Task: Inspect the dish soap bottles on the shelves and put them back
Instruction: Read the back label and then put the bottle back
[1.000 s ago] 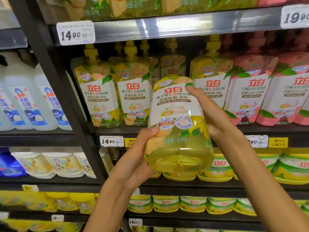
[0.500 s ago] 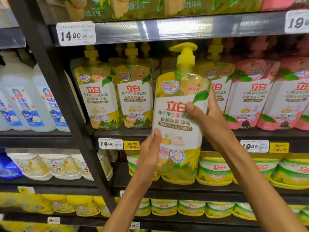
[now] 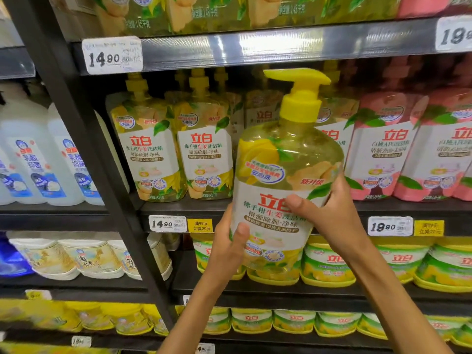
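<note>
Yellow pump bottle (image 3: 286, 180) upright, label facing out, lower print blurred.

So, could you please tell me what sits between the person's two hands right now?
In the head view, the yellow soap bottle sits upright between the left hand and right hand, both gripping its label.
</note>
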`<state>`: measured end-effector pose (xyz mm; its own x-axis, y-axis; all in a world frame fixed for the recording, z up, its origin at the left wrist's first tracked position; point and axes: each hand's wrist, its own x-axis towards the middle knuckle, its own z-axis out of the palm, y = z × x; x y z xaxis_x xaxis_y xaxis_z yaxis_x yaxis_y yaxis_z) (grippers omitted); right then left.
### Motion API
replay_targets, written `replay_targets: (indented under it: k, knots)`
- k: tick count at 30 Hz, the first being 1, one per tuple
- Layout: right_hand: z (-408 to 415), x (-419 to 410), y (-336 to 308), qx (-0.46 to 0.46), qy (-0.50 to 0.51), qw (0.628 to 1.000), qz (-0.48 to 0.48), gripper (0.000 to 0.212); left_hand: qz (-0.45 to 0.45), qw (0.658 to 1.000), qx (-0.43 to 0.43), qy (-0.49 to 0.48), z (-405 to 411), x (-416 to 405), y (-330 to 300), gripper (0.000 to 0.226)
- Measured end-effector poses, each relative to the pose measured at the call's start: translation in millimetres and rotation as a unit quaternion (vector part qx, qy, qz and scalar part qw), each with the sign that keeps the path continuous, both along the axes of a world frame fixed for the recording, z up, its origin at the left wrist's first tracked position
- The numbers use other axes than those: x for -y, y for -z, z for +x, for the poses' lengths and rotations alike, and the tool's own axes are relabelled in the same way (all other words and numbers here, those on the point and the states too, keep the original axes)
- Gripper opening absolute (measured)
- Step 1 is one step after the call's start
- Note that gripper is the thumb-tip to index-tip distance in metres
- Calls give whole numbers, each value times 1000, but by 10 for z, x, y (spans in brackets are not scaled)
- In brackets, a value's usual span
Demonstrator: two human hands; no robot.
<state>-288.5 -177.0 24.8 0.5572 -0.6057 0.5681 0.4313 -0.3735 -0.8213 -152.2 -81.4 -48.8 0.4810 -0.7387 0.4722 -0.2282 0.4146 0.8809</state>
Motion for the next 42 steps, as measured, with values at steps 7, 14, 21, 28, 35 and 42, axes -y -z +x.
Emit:
replay_targets:
  k: [7, 14, 21, 28, 35, 42]
  knots:
    - [52, -26, -81, 17, -67, 997, 22, 107, 62, 994, -89, 30, 27, -10, 83, 54]
    - [153, -241, 44, 88, 28, 994, -57, 78, 64, 983, -165, 43, 50, 89, 59, 112]
    - [151, -3, -107, 2, -105, 993, 54, 128, 35, 957, -256, 134, 133, 197, 50, 80]
    - [214, -10, -67, 33, -74, 992, 99, 121, 88, 982, -149, 76, 92, 187, 13, 49]
    - [284, -166, -67, 0, 100, 995, -17, 114, 52, 993, -96, 54, -128, 18, 39, 86]
    - [189, 47, -198, -46, 19, 996, 70, 70, 22, 959, -232, 163, -230, 45, -43, 74]
